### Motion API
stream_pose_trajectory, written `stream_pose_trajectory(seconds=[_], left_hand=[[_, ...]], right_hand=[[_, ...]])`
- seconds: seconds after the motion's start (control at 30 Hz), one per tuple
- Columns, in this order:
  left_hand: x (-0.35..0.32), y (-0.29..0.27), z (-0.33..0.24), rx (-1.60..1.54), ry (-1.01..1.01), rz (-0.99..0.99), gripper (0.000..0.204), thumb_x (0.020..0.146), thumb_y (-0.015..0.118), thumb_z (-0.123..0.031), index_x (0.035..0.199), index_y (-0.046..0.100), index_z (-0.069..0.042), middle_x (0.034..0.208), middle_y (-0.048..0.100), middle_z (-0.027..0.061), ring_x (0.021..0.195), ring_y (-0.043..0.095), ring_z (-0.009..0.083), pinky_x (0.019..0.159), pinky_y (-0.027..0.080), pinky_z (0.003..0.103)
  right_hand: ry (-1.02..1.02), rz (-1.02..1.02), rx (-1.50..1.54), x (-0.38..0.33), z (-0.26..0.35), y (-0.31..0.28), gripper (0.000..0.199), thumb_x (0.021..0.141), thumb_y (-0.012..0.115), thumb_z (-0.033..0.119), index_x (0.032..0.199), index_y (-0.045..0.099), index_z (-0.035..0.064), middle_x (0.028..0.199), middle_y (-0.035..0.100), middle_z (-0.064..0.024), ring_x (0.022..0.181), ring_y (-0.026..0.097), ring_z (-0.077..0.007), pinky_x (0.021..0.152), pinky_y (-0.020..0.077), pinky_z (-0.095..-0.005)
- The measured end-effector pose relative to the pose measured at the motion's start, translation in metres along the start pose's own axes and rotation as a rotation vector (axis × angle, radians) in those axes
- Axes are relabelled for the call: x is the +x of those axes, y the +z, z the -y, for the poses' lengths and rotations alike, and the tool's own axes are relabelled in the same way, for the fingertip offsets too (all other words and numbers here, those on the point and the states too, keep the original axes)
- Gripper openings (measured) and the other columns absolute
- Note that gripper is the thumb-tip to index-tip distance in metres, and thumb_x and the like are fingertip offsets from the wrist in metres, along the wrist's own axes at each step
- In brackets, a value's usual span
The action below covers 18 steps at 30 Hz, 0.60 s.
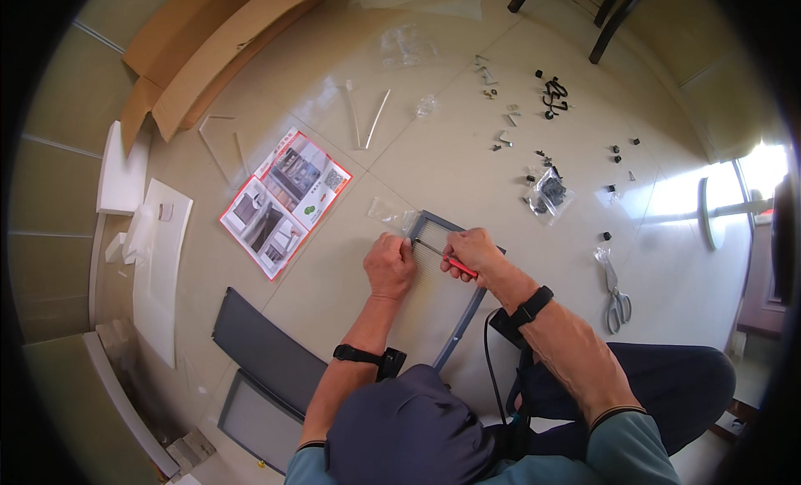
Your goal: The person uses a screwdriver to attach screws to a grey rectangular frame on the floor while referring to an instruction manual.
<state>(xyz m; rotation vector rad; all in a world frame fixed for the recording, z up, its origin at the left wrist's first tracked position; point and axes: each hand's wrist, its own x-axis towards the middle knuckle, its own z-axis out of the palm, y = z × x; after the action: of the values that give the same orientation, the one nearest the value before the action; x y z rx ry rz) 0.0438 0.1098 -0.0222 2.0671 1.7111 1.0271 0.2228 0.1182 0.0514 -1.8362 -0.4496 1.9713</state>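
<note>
A grey metal frame [460, 328] with a mesh panel lies on the floor in front of me. My right hand [476, 255] is closed around the red handle of a screwdriver [461, 267]. Its shaft points left toward the frame's far left corner. At that corner my left hand [390, 265] has its fingers closed on the frame's edge, next to the screwdriver tip. Any small part under those fingertips is hidden. A clear plastic bag [390, 213] lies just beyond the corner.
A printed sheet [285, 203] and grey panels [267, 339] lie to the left. Scissors [615, 297], a bag of black parts [548, 193] and scattered screws and hooks [554, 94] lie to the right. Cardboard [225, 55] stands at the far left.
</note>
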Motion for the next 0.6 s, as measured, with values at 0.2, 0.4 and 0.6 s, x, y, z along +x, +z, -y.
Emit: stream_pose_trajectory(seconds=[0.2,0.4,0.6], left_hand=[[0.003,-0.002,-0.006,0.095,-0.026,0.045,0.026,0.084,0.070,-0.022,0.072,0.052,-0.008,0.073,0.056,0.0082,0.066,0.059,0.0298,0.055,0.048,0.042],[0.002,0.003,-0.004,0.141,-0.016,0.029,0.026,0.083,0.071,-0.023,0.072,0.053,-0.009,0.074,0.057,0.0082,0.066,0.060,0.0294,0.055,0.048,0.042],[0.000,0.002,-0.002,0.150,-0.040,0.027,0.024,0.083,0.069,-0.023,0.072,0.053,-0.009,0.075,0.058,0.0088,0.068,0.061,0.0302,0.055,0.049,0.043]], right_hand=[[-0.169,-0.134,-0.305,-0.020,0.019,0.010,0.041,0.097,0.044,0.026,0.078,0.061,-0.0053,0.065,0.065,-0.0129,0.046,0.063,-0.0186,0.036,0.0441,-0.0285],[-0.129,-0.143,-0.393,-0.020,0.026,0.003,0.042,0.096,0.049,0.032,0.082,0.063,-0.0056,0.065,0.065,-0.0112,0.046,0.063,-0.0188,0.039,0.0489,-0.0294],[-0.173,0.032,-0.523,-0.024,0.019,-0.002,0.028,0.091,0.058,0.023,0.087,0.065,-0.0037,0.073,0.068,-0.0147,0.057,0.068,-0.0232,0.049,0.0549,-0.0346]])
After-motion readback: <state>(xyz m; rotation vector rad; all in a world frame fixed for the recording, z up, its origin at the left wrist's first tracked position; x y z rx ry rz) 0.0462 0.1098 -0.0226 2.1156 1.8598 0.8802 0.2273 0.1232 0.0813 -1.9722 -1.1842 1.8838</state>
